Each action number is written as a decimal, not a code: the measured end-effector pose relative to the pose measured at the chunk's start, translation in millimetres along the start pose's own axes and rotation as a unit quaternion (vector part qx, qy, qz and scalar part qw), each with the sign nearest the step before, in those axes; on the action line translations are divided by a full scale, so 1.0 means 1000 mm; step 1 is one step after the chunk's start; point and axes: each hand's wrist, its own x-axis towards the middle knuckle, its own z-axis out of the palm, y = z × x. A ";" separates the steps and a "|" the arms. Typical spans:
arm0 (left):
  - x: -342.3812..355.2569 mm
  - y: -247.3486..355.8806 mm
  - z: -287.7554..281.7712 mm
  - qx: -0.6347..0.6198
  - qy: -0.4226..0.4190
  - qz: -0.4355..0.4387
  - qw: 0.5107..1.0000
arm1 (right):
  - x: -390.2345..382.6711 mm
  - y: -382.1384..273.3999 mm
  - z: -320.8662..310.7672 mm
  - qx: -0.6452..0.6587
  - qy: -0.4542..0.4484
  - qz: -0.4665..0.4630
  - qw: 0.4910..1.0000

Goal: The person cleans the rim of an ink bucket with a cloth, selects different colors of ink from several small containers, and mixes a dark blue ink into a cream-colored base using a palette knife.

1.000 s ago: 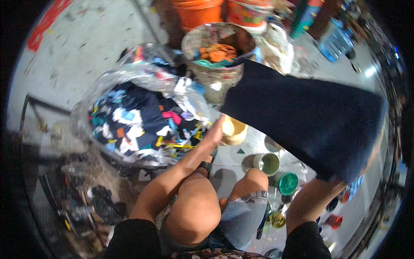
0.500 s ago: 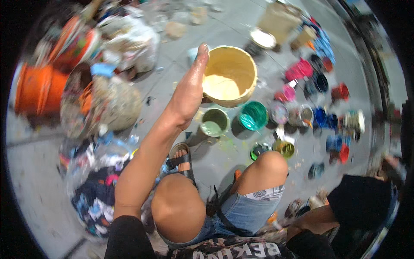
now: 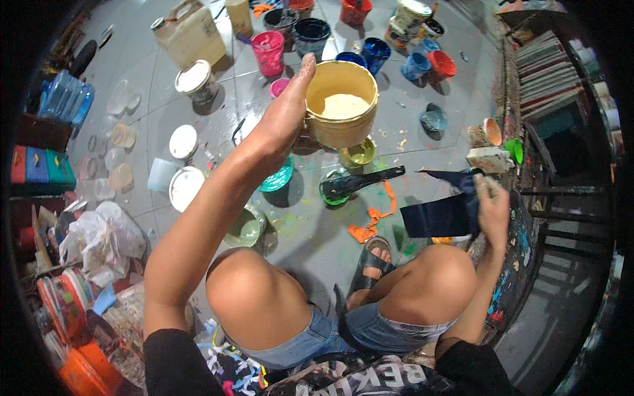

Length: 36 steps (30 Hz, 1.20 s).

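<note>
left hand [image 3: 281, 122] grips the rim of a yellow bucket [image 3: 342, 105] holding pale paint, lifted above the floor [image 3: 317, 231] among paint pots. right hand [image 3: 492, 211] is closed on a dark cloth [image 3: 439, 214] beside the right knee. green lid [image 3: 277, 178] lies below the bucket.

Paint pots [image 3: 310, 34] litter tiled floor [image 3: 422, 92]

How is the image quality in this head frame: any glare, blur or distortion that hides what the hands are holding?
Head view: strong fisheye bending, black corners, shelf edges at right curve. Wet floor shows white glare patches. Left hand and yellow bucket are sharp and evenly lit; right hand with dark blue cloth is slightly soft but readable.
</note>
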 end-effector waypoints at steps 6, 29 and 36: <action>0.014 0.004 0.041 0.034 0.001 0.010 0.999 | -0.015 0.097 0.037 -0.197 -0.019 0.036 0.980; 0.041 0.005 0.095 -0.199 0.041 -0.001 0.979 | 0.010 -0.165 -0.037 0.463 0.090 -0.082 0.878; 0.019 0.024 0.102 -0.237 0.075 0.072 0.966 | 0.041 -0.202 0.075 0.201 0.201 -0.189 0.940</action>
